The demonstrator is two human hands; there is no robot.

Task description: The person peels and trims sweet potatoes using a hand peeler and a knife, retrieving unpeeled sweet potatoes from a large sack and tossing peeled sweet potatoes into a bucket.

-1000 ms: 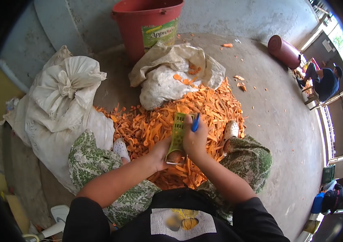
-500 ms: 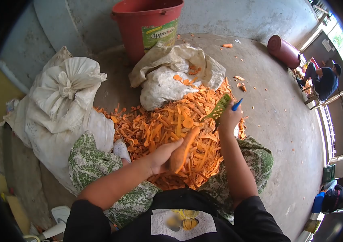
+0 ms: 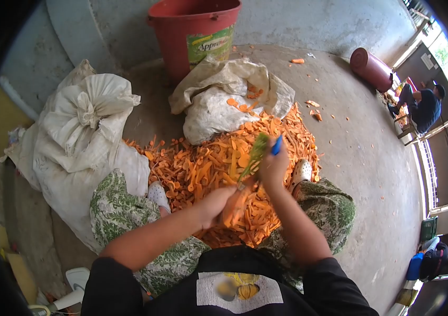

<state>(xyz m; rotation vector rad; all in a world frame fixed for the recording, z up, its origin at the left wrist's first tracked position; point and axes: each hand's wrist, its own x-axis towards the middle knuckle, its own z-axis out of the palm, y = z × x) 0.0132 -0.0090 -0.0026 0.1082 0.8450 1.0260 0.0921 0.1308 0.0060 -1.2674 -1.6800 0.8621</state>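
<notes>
So the left hand (image 3: 217, 206) has its fingers wrapped round a chunky orange root (image 3: 236, 209), held low over the near part of a big heap of orange strips and slices (image 3: 197, 167). The right hand (image 3: 274, 167) is closed on a green slotted tool (image 3: 256, 154), with a blue piece (image 3: 277, 145) poking up by the fingers. The tool slants down toward the top end of the root; it's pretty blurry there, so I can't tell if they're touching. White clogs (image 3: 158, 195) sit either side of the heap. A crumpled pale sack (image 3: 210, 113) lies at its far edge with a few slices on it, a red bucket (image 3: 174, 45) just behind, and a tied white sack (image 3: 84, 139) stands off to the left. Way over right, someone in dark clothes (image 3: 427, 110) is sitting near a dark red barrel (image 3: 371, 68).
</notes>
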